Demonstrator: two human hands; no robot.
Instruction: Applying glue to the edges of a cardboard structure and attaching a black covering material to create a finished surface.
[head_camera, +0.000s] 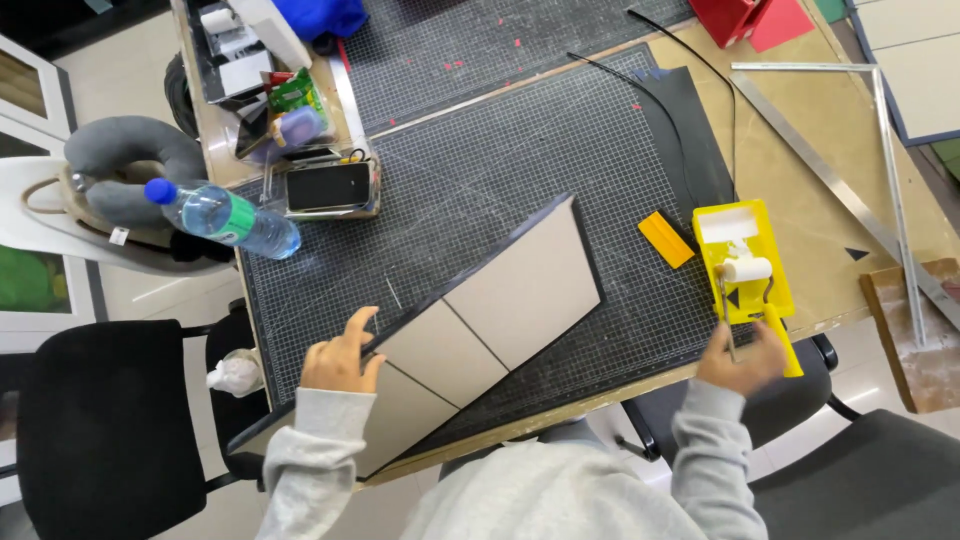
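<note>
Head view, left hand: the left hand (338, 358) rests on the near left edge of the beige board (480, 315), fingers spread apart and laid flat, clamped on nothing.
Head view, right hand: the right hand (740, 360) is closed around the handle of the paint roller (752, 290), at the near right edge of the table.
Board: a long beige panel in three sections lies slanted across the black cutting mat (500, 150), its near end hanging past the table edge.
Roller: its white sleeve sits in the yellow tray (775, 285), right of the board and apart from it.
Between them: a yellow scraper (666, 239) lies just left of the tray.
Far left: a water bottle (225, 216) and a phone (328, 186) lie near the mat's edge.
Right: a metal square (860, 200) lies on the table, well apart from the tray.
</note>
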